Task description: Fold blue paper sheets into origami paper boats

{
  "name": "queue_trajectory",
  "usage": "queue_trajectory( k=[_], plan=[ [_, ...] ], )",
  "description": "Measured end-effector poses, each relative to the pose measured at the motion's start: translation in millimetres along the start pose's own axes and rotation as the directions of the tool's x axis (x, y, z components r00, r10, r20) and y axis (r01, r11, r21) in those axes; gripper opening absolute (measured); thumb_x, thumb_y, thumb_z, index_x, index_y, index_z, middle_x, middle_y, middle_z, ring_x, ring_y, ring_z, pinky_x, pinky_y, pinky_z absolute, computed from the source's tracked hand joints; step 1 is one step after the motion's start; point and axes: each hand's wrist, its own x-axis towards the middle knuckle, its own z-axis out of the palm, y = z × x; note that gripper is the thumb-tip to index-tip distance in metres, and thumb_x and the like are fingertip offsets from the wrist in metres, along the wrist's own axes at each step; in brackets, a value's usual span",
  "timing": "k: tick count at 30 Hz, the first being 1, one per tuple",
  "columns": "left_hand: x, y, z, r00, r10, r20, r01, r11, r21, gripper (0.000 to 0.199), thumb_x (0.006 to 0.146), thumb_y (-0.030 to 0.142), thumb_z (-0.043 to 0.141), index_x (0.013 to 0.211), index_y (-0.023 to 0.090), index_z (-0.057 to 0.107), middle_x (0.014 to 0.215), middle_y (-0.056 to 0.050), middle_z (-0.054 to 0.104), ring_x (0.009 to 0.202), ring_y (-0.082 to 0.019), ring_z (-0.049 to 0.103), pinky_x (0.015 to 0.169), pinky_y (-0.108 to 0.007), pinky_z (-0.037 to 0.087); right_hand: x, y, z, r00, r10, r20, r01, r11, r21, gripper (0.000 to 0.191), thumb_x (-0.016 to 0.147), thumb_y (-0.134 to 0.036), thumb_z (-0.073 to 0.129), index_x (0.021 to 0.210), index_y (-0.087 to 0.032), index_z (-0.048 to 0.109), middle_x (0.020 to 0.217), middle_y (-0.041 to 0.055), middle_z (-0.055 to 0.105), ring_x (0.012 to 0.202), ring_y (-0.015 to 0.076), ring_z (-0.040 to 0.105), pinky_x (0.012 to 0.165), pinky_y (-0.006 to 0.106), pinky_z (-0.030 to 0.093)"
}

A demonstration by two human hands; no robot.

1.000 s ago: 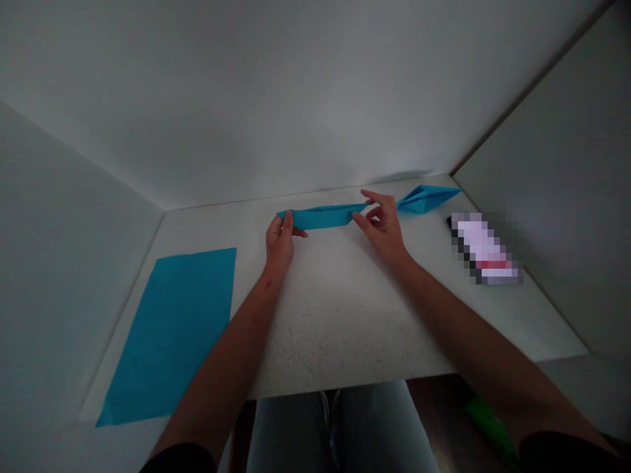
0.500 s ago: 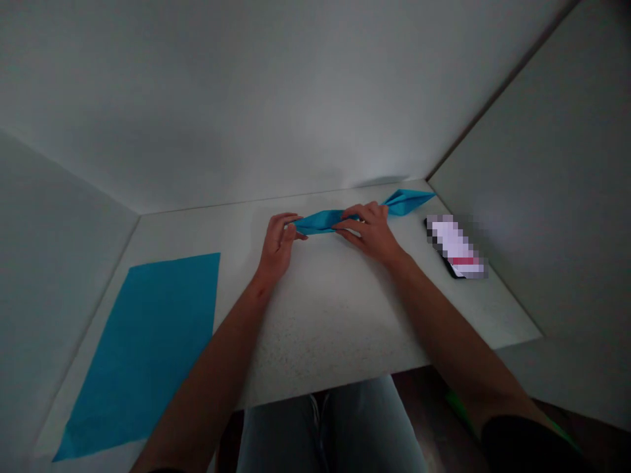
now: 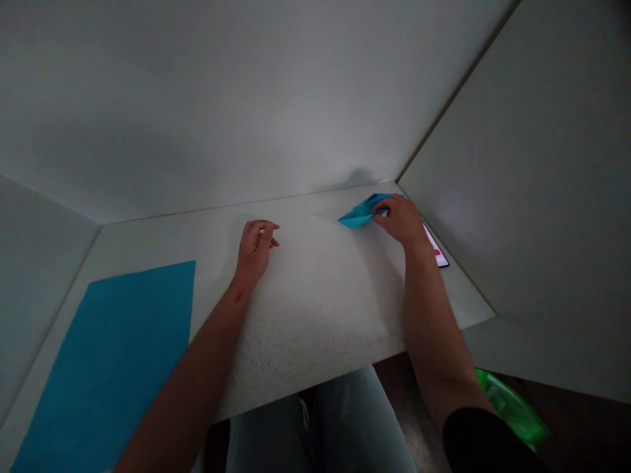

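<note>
Apparently folded blue paper (image 3: 362, 212), pointed, right hand (image 3: 401, 220) touching

folded blue paper (image 3: 361, 213) at table's far-right corner

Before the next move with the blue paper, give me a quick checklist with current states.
1. Right hand on the folded blue paper: ok, fingers touch it.
2. Firm grip on it: cannot tell.
3. Left hand free: ok, loosely curled, holding nothing.
4. Flat blue sheet in reach on the table: ok, by the left forearm.
5. Phone free of the right wrist: cannot tell, partly hidden.
</note>
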Motion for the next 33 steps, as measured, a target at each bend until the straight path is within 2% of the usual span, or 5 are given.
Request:
queue_trajectory(
  k=[10, 21, 26, 30, 33],
  plan=[
    [2, -4, 1.0, 1.0, 0.0, -0.015, 0.0, 1.0, 0.015, 0.037, 0.102, 0.058, 0.067, 0.102, 0.021, 0.073, 0.115, -0.006, 0.065, 0.066, -0.007, 0.065, 0.061, -0.024, 0.057, -3, -29, 7, 0.974, -0.004, -0.228, 0.028, 0.995, 0.1, 0.043, 0.09, -0.012, 0.055, 0.129, -0.024, 0.069, 0.124, 0.012, 0.069, 0.104, 0.0297, 0.069, 0.091, 0.044, 0.059],
    [-2, 20, -5.9, 0.986, 0.116, -0.119, -0.091, 0.977, 0.192, 0.029, 0.103, 0.05, 0.062, 0.109, 0.022, 0.07, 0.101, -0.006, 0.075, 0.087, -0.017, 0.07, 0.082, -0.033, 0.058, -21, -103, 65, 0.755, -0.655, 0.038, 0.593, 0.706, 0.388, 0.022, 0.096, -0.017, 0.059, 0.106, -0.024, 0.077, 0.097, 0.0054, 0.075, 0.08, 0.0181, 0.068, 0.073, 0.03, 0.047],
    [-39, 57, -94.0, 0.975, 0.216, -0.047, -0.148, 0.795, 0.588, 0.026, 0.103, 0.047, 0.062, 0.114, 0.025, 0.073, 0.117, -0.009, 0.076, 0.115, -0.028, 0.07, 0.111, -0.05, 0.053, -20, -93, 61, 0.82, -0.568, 0.068, 0.486, 0.754, 0.442, 0.025, 0.096, -0.022, 0.058, 0.111, -0.023, 0.078, 0.096, 0.0058, 0.077, 0.08, 0.0191, 0.07, 0.076, 0.03, 0.049],
    [-110, 65, -193.4, 0.987, 0.003, -0.162, 0.138, 0.511, 0.849, 0.037, 0.105, 0.047, 0.052, 0.13, 0.029, 0.072, 0.14, -0.012, 0.072, 0.144, -0.038, 0.058, 0.125, -0.067, 0.04, -19, -95, 60, 0.848, -0.517, 0.114, 0.414, 0.781, 0.466, 0.026, 0.095, -0.025, 0.058, 0.111, -0.024, 0.078, 0.096, 0.0054, 0.078, 0.076, 0.0191, 0.068, 0.075, 0.031, 0.05],
    [-156, 60, -223.0, 0.94, -0.184, -0.287, 0.333, 0.312, 0.89, 0.055, 0.106, 0.052, 0.043, 0.147, 0.024, 0.065, 0.159, -0.017, 0.061, 0.158, -0.045, 0.043, 0.127, -0.076, 0.03, -19, -100, 62, 0.845, -0.519, 0.129, 0.404, 0.777, 0.483, 0.026, 0.094, -0.026, 0.058, 0.11, -0.025, 0.079, 0.094, 0.005, 0.079, 0.073, 0.0186, 0.067, 0.073, 0.031, 0.049]
  ],
)
